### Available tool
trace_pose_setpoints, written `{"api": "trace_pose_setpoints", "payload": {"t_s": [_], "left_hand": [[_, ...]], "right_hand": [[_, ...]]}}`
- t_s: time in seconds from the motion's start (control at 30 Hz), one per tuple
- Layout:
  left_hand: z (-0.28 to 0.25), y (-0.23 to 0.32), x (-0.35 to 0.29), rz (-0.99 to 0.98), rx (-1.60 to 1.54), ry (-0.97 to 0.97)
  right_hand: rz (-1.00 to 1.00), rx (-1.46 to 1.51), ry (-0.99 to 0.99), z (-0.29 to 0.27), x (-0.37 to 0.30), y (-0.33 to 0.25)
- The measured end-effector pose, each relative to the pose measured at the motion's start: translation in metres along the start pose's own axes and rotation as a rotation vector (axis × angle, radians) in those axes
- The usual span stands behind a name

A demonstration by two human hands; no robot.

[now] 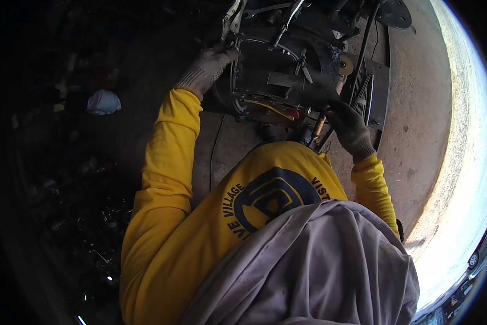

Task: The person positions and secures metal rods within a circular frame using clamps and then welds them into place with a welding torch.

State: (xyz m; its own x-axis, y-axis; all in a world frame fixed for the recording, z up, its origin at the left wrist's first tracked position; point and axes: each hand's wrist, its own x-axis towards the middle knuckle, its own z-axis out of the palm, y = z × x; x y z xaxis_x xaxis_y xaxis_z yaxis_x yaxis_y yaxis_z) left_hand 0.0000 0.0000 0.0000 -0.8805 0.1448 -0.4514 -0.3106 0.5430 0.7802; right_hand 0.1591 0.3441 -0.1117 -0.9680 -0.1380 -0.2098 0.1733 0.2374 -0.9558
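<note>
A large black curved panel (254, 81) with a metal strip along its edge lies in front of me. My left hand (208, 70), in a grey knitted glove, is closed on the panel's left edge. Right above its fingers, locking pliers (232, 21) are clamped at the edge. More locking pliers (288, 24) sit on the panel's far part, and another clamp (304, 66) farther right. My right hand (351, 127), gloved too, has curled fingers at the panel's near right corner, beside a wooden handle (319, 125). What those fingers hold is hidden.
A tool with a yellow and red handle (276, 108) lies by the panel's near edge. Thin rods rest on a metal plate (378, 92) to the right. A dark cable (217, 142) runs over the floor. A pale cloth bundle (104, 102) and dim clutter are at left.
</note>
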Motion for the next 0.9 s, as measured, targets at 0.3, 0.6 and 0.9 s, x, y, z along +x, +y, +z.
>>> {"api": "trace_pose_setpoints", "payload": {"t_s": [0.3,0.6,0.9], "left_hand": [[-0.002,-0.012,0.005,0.065,0.112,-0.004],[0.007,-0.004,-0.009,0.046,0.029,0.010],[0.023,-0.054,-0.072,0.233,0.180,0.585]], "right_hand": [[0.009,-0.083,0.079,-0.001,0.011,-0.014],[-0.368,-0.778,0.501,-0.027,0.161,-0.084],[-0.387,-1.417,-0.158,-0.029,0.274,-0.015]]}}
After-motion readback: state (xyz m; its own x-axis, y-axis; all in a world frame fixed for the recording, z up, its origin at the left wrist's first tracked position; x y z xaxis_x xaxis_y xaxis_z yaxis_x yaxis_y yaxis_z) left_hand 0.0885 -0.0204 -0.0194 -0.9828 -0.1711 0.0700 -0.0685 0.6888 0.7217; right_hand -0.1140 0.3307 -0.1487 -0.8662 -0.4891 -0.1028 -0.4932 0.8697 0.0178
